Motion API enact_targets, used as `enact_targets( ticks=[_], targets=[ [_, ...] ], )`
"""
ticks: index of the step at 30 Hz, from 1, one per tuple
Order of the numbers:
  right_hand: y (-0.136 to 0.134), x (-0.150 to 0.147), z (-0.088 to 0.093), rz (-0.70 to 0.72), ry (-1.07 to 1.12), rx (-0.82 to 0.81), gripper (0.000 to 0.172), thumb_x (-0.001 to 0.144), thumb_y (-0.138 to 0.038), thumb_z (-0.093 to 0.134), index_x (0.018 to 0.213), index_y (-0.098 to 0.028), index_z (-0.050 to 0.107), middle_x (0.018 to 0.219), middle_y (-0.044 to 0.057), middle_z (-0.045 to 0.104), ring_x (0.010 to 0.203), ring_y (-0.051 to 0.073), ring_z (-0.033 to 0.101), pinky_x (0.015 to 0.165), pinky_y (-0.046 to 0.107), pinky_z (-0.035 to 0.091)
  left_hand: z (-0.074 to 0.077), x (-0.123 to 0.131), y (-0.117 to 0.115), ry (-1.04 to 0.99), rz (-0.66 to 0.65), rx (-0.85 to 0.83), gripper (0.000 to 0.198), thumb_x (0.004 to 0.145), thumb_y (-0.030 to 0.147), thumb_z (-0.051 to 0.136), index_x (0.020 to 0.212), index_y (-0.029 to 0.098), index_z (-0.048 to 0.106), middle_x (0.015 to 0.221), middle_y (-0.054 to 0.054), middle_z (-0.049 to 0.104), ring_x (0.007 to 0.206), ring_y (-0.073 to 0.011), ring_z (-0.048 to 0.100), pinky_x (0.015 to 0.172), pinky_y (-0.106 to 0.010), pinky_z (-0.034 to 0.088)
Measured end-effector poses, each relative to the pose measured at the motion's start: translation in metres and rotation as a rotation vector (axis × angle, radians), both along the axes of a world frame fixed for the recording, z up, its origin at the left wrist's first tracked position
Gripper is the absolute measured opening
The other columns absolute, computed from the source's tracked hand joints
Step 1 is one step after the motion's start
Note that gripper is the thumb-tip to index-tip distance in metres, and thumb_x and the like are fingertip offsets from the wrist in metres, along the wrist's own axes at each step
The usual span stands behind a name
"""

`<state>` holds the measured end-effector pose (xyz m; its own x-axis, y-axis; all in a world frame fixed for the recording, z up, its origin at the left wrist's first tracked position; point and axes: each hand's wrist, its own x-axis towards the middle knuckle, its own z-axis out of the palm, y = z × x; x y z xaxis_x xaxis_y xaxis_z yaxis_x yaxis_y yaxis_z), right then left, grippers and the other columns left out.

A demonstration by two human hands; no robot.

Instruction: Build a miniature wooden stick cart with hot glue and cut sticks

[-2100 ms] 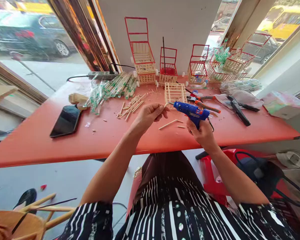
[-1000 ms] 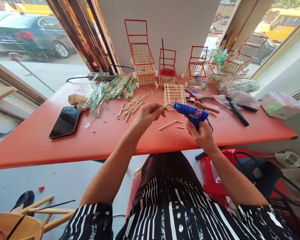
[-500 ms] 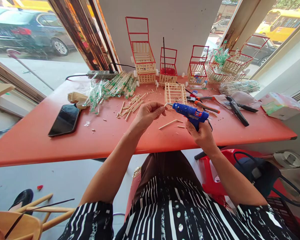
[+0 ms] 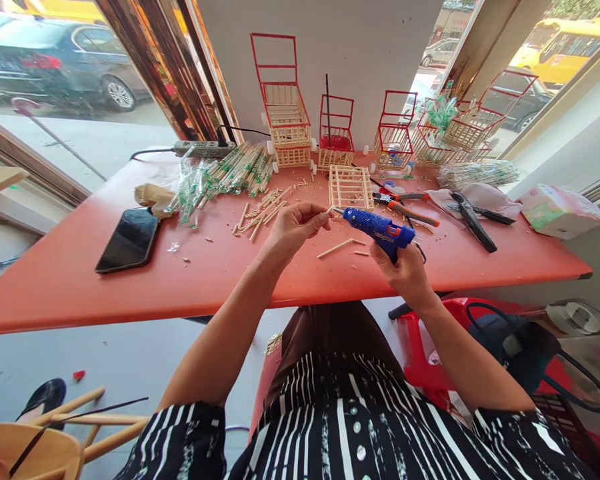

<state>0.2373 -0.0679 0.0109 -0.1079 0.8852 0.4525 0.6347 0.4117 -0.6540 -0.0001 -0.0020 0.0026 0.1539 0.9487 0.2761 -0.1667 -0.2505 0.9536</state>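
Observation:
Pinched in the fingertips of my left hand [image 4: 300,227] is a short wooden stick [image 4: 331,210], mostly hidden by the fingers. My right hand [image 4: 404,268] grips a blue hot glue gun [image 4: 377,229] by its handle. The gun's nozzle points left and meets the stick's end, or comes very close to it. Just behind them a small frame of glued sticks [image 4: 351,187] lies on the red table [image 4: 220,283]. A few cut sticks [image 4: 336,249] rest on the tabletop between my hands.
Loose sticks [image 4: 263,215] and wrapped chopsticks [image 4: 235,170] lie left of centre, near a phone [image 4: 129,241]. Miniature stick carts [image 4: 286,123] line the back. Pliers [image 4: 413,212], black-handled cutters [image 4: 475,223] and a tissue pack [image 4: 563,212] sit to the right.
The glue gun has tilted slightly and shifted a little to the left and down, its nozzle staying by the stick. My left hand holds almost the same place.

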Motion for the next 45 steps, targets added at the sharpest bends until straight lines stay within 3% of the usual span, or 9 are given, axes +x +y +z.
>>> enact_targets(
  ticks=[5,15,21,28,38,45],
  targets=[
    [0.0,-0.002,0.002,0.008,-0.039,0.023,0.062,0.097,-0.077,0.058,0.066,-0.024,0.05,0.052,-0.002,0.041,0.05,0.013,0.037,0.055,0.031,0.037,0.002,0.0,-0.001,-0.004,0.008,-0.007,0.041,0.07,0.051,0.095,0.084,0.015,0.08,0.07,-0.005,0.074,0.056,-0.0087,0.048,0.055,-0.025,0.037],
    [0.0,0.002,0.001,-0.009,-0.026,0.026,0.061,0.097,-0.077,0.059,0.066,-0.025,0.055,0.05,0.0,0.04,0.052,0.017,0.045,0.059,0.033,0.044,-0.001,0.0,0.001,-0.004,0.002,0.032,0.038,0.077,0.051,0.091,0.086,0.016,0.082,0.071,-0.006,0.074,0.056,-0.0092,0.048,0.056,-0.026,0.038],
    [0.003,0.003,0.0,-0.044,-0.054,0.04,0.062,0.098,-0.077,0.055,0.064,-0.025,0.052,0.049,-0.001,0.039,0.049,0.014,0.037,0.054,0.032,0.036,-0.002,0.001,0.001,0.011,-0.005,0.057,0.039,0.078,0.054,0.089,0.083,0.016,0.081,0.071,-0.006,0.074,0.057,-0.0098,0.048,0.056,-0.026,0.038],
    [0.004,0.001,0.005,-0.005,-0.056,0.015,0.062,0.1,-0.074,0.055,0.063,-0.025,0.051,0.047,-0.002,0.032,0.05,0.016,0.039,0.056,0.032,0.037,0.0,-0.001,0.001,0.061,-0.015,0.058,0.041,0.077,0.058,0.089,0.079,0.018,0.082,0.07,-0.006,0.074,0.058,-0.0113,0.048,0.057,-0.028,0.039],
    [0.007,0.01,0.003,-0.046,-0.102,0.058,0.059,0.099,-0.071,0.056,0.065,-0.026,0.042,0.052,-0.002,0.039,0.051,0.013,0.034,0.054,0.032,0.031,0.002,-0.002,0.001,0.081,-0.02,0.07,0.038,0.078,0.056,0.089,0.078,0.019,0.08,0.071,-0.005,0.073,0.063,-0.013,0.053,0.062,-0.028,0.042],
    [0.001,0.008,0.003,-0.015,-0.093,0.044,0.056,0.099,-0.066,0.057,0.064,-0.026,0.04,0.05,-0.004,0.034,0.048,0.013,0.032,0.054,0.032,0.03,0.0,-0.003,0.002,0.063,-0.025,0.067,0.038,0.079,0.056,0.088,0.079,0.019,0.08,0.071,-0.005,0.073,0.061,-0.0116,0.051,0.061,-0.027,0.041]
  ],
)
